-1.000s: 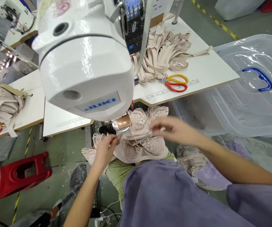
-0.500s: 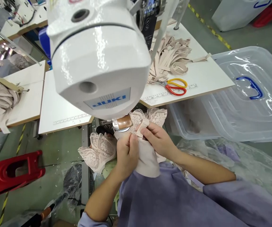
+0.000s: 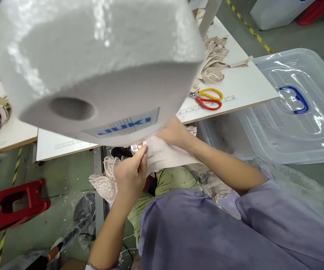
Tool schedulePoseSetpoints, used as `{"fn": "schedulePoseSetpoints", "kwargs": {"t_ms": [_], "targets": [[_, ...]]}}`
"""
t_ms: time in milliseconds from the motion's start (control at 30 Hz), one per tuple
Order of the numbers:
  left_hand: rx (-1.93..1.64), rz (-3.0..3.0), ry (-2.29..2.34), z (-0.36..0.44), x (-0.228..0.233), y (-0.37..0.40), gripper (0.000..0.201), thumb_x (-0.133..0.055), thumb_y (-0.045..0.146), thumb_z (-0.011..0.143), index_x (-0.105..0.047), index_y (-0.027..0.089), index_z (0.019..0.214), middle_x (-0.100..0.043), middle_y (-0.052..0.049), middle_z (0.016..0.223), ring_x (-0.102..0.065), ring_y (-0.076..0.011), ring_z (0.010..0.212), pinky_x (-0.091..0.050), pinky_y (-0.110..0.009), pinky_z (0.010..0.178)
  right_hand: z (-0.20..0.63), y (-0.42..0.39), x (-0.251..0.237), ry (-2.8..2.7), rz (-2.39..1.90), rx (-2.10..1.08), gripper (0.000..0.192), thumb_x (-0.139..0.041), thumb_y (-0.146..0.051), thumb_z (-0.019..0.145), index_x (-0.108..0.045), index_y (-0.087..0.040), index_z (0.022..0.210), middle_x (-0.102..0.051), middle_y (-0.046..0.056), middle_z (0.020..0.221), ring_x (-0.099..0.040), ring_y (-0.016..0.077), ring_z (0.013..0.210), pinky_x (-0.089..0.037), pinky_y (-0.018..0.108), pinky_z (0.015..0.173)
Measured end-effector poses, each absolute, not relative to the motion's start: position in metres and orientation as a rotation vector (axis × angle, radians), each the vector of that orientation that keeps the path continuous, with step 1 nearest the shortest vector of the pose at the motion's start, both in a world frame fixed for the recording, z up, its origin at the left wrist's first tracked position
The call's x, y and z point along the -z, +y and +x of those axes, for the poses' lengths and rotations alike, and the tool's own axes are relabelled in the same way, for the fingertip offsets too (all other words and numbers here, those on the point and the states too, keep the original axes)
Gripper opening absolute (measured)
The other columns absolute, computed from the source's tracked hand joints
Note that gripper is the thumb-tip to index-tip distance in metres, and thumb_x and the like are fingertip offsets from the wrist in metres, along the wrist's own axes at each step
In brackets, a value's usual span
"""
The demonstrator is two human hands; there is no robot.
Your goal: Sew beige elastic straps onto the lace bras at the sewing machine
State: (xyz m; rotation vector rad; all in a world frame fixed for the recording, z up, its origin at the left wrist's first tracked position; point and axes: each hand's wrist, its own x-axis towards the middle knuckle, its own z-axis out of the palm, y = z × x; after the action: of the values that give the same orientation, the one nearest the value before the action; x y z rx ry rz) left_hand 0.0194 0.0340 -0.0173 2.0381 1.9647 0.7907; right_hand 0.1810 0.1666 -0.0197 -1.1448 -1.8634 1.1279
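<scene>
A pale beige lace bra (image 3: 163, 153) is stretched at the white JUKI sewing machine (image 3: 108, 86), whose head hides the needle area. My left hand (image 3: 131, 174) is closed on the bra's edge just in front of the machine, thumb pressed against the forefinger. My right hand (image 3: 174, 133) grips the plain fabric farther back on the right, its fingertips hidden by the machine head. One lace cup (image 3: 105, 182) hangs to the left of my left hand. Smooth fabric drapes below my right wrist, above my lap.
Scissors (image 3: 209, 99) with yellow and red handles lie on the white table (image 3: 243, 82) beside a heap of beige straps (image 3: 215, 62). A clear plastic box lid (image 3: 314, 123) is at the right. A red stool (image 3: 12, 206) stands on the floor at the left.
The head view has moved nearer to the machine. My hands have drawn apart: the left shifted left and down, the right went up behind the machine head. The fabric is now spread between them.
</scene>
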Motion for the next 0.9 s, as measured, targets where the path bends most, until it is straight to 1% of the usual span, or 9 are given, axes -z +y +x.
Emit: {"fn": "schedulePoseSetpoints", "kwargs": {"t_ms": [33, 100, 167, 267, 500, 633, 767, 900], "targets": [[-0.794, 2.038, 1.974, 0.0187, 0.0165, 0.0355, 0.035, -0.049, 0.032, 0.100, -0.074, 0.024, 0.123, -0.076, -0.005, 0.074, -0.063, -0.0160, 0.060, -0.039, -0.026, 0.059, 0.1796, 0.1694, 0.0202, -1.873, -1.132, -1.122, 0.008, -0.065, -0.030, 0.085, -0.064, -0.024, 0.091, -0.063, 0.000, 0.072, -0.064, 0.0242, 0.087, -0.051, 0.034, 0.079], [-0.807, 2.044, 1.981, 0.0168, 0.0151, 0.0381, 0.034, -0.050, 0.032, 0.100, -0.075, 0.025, 0.122, -0.076, -0.004, 0.072, -0.063, -0.0166, 0.062, -0.040, -0.025, 0.060, 0.1776, 0.1735, 0.0208, -1.884, -1.115, -1.123, 0.010, -0.065, -0.028, 0.085, -0.065, -0.024, 0.094, -0.064, 0.000, 0.073, -0.065, 0.0261, 0.091, -0.052, 0.038, 0.084], [-0.806, 2.057, 1.976, 0.0148, 0.0142, 0.0403, 0.033, -0.051, 0.032, 0.099, -0.075, 0.026, 0.121, -0.075, -0.004, 0.071, -0.064, -0.0171, 0.062, -0.041, -0.025, 0.061, 0.1765, 0.1758, 0.0205, -1.882, -1.112, -1.135, 0.012, -0.064, -0.028, 0.085, -0.065, -0.023, 0.096, -0.061, -0.001, 0.069, -0.066, 0.0267, 0.088, -0.052, 0.041, 0.088], [-0.783, 2.074, 1.978, 0.0126, 0.0135, 0.0427, 0.032, -0.052, 0.033, 0.098, -0.076, 0.026, 0.118, -0.074, -0.003, 0.068, -0.062, -0.0171, 0.061, -0.040, -0.026, 0.060, 0.1755, 0.1772, 0.0186, -1.881, -1.120, -1.159, 0.013, -0.064, -0.029, 0.085, -0.065, -0.022, 0.096, -0.056, -0.002, 0.063, -0.065, 0.0262, 0.081, -0.052, 0.043, 0.088], [-0.760, 2.141, 1.989, 0.0109, 0.0137, 0.0437, 0.032, -0.050, 0.033, 0.100, -0.076, 0.025, 0.117, -0.071, -0.003, 0.064, -0.062, -0.0169, 0.059, -0.038, -0.026, 0.059, 0.1742, 0.1784, 0.0183, -1.913, -1.135, -1.136, 0.014, -0.062, -0.033, 0.085, -0.062, -0.023, 0.095, -0.055, -0.003, 0.060, -0.062, 0.0236, 0.070, -0.052, 0.040, 0.079], [-0.741, 2.146, 1.983, 0.0099, 0.0135, 0.0438, 0.032, -0.050, 0.033, 0.099, -0.077, 0.025, 0.115, -0.072, -0.003, 0.065, -0.062, -0.0173, 0.058, -0.038, -0.027, 0.058, 0.1742, 0.1774, 0.0176, -1.899, -1.149, -1.164, 0.015, -0.061, -0.032, 0.085, -0.060, -0.023, 0.096, -0.055, -0.003, 0.060, -0.058, 0.0220, 0.065, -0.050, 0.037, 0.073], [-0.740, 2.143, 1.983, 0.0107, 0.0123, 0.0447, 0.031, -0.050, 0.033, 0.100, -0.077, 0.024, 0.114, -0.073, -0.004, 0.067, -0.064, -0.0171, 0.059, -0.038, -0.026, 0.059, 0.1737, 0.1766, 0.0175, -1.886, -1.142, -1.197, 0.013, -0.061, -0.032, 0.085, -0.059, -0.023, 0.094, -0.053, -0.005, 0.057, -0.054, 0.0190, 0.059, -0.045, 0.032, 0.063], [-0.749, 2.214, 1.971, 0.0107, 0.0119, 0.0444, 0.032, -0.049, 0.031, 0.101, -0.077, 0.023, 0.113, -0.074, -0.003, 0.068, -0.064, -0.0155, 0.058, -0.037, -0.025, 0.056, 0.1730, 0.1761, 0.0192, -1.851, -1.100, -1.193, 0.014, -0.060, -0.032, 0.086, -0.060, -0.022, 0.096, -0.051, -0.006, 0.056, -0.051, 0.0168, 0.056, -0.041, 0.030, 0.061]]}}
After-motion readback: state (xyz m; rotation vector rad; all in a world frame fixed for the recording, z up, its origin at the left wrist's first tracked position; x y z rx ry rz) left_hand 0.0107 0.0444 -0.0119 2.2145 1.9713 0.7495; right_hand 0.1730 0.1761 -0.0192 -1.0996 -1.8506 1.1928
